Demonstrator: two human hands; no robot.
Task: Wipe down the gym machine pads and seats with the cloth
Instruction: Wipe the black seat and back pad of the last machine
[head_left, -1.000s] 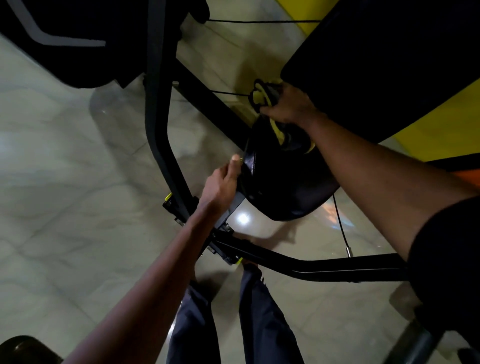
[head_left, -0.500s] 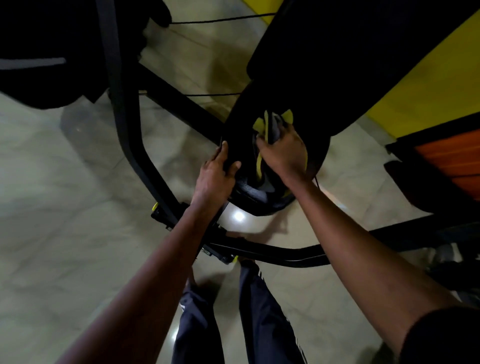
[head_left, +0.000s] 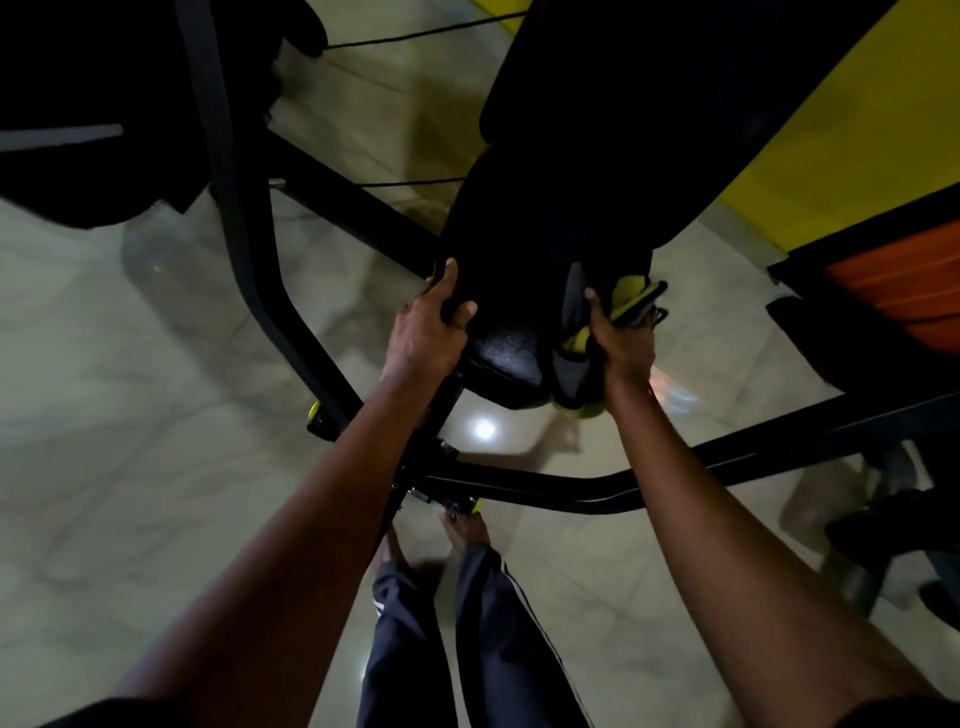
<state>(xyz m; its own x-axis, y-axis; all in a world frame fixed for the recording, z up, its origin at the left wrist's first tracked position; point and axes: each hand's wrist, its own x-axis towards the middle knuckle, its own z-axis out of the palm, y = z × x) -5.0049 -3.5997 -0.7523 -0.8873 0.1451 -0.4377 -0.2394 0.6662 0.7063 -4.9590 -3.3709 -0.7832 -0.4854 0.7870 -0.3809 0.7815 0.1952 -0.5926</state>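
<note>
Both hands are found on opposite rims of the black seat pad (head_left: 511, 358) — the cloth (head_left: 631, 291), pressed mid-pad half a second ago, is now bunched in the right hand (head_left: 621, 343) at the right rim, the left rim is kept gripped by the left hand (head_left: 423, 332) — with open floor (head_left: 156, 415) seen either side.

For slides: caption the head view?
Left hand grips the seat edge; right hand holds the cloth against its side.

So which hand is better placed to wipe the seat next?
Right. The right hand grips the cloth, which lies against the right side of the seat. The left hand has no cloth; it grips the seat's left edge, probably steadying it.
</note>
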